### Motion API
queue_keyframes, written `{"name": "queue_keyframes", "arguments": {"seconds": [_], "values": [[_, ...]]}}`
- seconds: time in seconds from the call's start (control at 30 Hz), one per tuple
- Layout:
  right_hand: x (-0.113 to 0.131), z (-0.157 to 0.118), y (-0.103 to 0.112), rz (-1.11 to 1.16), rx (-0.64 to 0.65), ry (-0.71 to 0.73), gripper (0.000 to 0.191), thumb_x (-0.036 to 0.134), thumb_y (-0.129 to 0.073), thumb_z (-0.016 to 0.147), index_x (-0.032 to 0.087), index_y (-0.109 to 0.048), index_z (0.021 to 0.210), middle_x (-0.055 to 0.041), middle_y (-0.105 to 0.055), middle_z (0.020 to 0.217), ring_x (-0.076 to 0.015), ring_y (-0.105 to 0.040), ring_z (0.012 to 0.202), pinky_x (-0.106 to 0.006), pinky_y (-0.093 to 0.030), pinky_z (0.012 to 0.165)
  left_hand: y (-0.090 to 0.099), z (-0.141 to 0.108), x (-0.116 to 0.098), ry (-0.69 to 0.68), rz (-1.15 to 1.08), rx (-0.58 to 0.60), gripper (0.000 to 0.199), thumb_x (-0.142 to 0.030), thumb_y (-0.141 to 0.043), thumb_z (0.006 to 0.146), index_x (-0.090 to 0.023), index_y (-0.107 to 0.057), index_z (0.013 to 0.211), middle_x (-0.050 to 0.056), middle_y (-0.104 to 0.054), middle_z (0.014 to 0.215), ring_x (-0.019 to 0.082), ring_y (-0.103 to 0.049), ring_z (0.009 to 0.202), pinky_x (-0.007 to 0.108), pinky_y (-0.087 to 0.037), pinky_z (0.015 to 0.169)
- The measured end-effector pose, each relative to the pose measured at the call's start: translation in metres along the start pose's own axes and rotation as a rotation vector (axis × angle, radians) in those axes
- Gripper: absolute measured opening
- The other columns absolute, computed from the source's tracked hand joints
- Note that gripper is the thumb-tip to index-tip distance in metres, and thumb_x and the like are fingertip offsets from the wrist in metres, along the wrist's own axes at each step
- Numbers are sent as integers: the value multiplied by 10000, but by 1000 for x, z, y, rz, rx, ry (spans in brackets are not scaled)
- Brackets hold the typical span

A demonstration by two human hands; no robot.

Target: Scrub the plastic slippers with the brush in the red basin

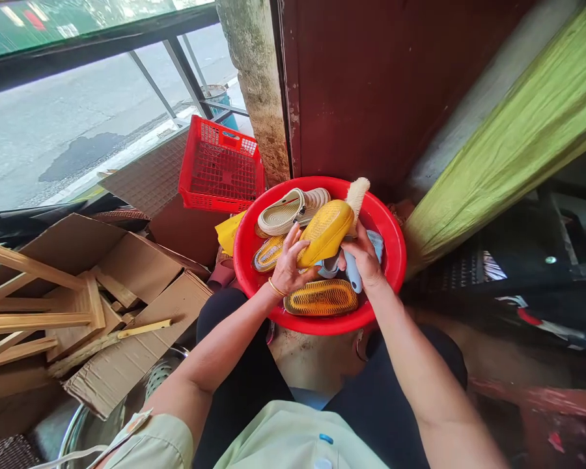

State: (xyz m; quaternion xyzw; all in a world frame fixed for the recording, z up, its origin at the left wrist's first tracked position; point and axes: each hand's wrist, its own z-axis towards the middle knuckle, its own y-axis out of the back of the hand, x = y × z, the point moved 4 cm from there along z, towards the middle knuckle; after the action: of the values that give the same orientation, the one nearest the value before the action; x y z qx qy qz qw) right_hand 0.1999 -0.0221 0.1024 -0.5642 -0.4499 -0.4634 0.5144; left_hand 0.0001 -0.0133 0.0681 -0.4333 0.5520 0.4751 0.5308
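My left hand (289,266) grips a yellow shoe (327,225) by its near end, holding it tilted above a red basin (247,260). In my right hand (364,257) is a scrub brush (353,272) with a pale blue handle; its cream bristles (357,195) show beyond the shoe's far side. Inside the basin, a beige clog (280,215) lies at the back left. Another yellow shoe (268,253) is beside my left fingers. Nearest me, a yellow-and-black patterned sole (321,298) faces up. A light blue item, partly hidden by my hands, sits between them.
A red plastic crate (222,166) stands behind the basin on the left. Cardboard (141,332) and wooden pieces (39,319) crowd the left side. A dark red panel (400,85) rises behind, and a green cloth (508,143) hangs at the right.
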Motion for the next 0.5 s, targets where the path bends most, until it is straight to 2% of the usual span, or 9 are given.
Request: {"name": "queue_keyframes", "arguments": {"seconds": [0.1,0.2,0.3,0.4,0.47,0.5], "values": [[1,-5,-5,12,-2,-3,795,418,-675,782,230,-427,1514,104,-574,643,-95,-480,406,-216,-399,414,-1,0,6,60,-78,-12,702,-276,-943,644,-215,-612,1260,174,-419,1601,420,-267,1555,489,-383,1194],[-5,-9,-10,-43,37,-31,864,421,-698,773,232,-392,1558,110,-592,658,-94,-495,409,-209,-415,407,-2,9,11,103,-259,-63,703,-365,-852,781,-227,-532,1391,116,-587,1463,358,-445,1464,402,-419,1166],[-9,-10,-9,-148,13,-54,856,497,-677,811,215,-396,1568,44,-697,797,-96,-529,422,-222,-443,395,-5,24,16,229,-440,-84,517,-528,-612,970,-162,-605,1335,105,-737,1200,316,-632,1255,368,-510,1055],[-7,-15,-4,-273,-59,-63,788,565,-575,891,178,-416,1559,-51,-758,957,-107,-558,444,-241,-472,402,-4,36,25,447,-586,-74,651,-671,-390,1018,-122,-672,1224,131,-776,993,314,-722,1062,405,-582,925],[-5,-25,-4,-385,19,-91,739,543,-543,922,186,-435,1560,-53,-764,950,-109,-550,440,-244,-474,410,1,40,33,586,-668,-90,707,-725,-351,1000,-129,-686,1180,129,-777,914,311,-743,983,418,-604,871],[-5,-32,-7,-445,117,-124,704,516,-530,936,206,-448,1563,-45,-766,940,-113,-548,441,-244,-471,412,5,42,36,615,-690,-105,717,-739,-349,992,-133,-689,1166,126,-776,891,309,-748,960,418,-610,857]]}}
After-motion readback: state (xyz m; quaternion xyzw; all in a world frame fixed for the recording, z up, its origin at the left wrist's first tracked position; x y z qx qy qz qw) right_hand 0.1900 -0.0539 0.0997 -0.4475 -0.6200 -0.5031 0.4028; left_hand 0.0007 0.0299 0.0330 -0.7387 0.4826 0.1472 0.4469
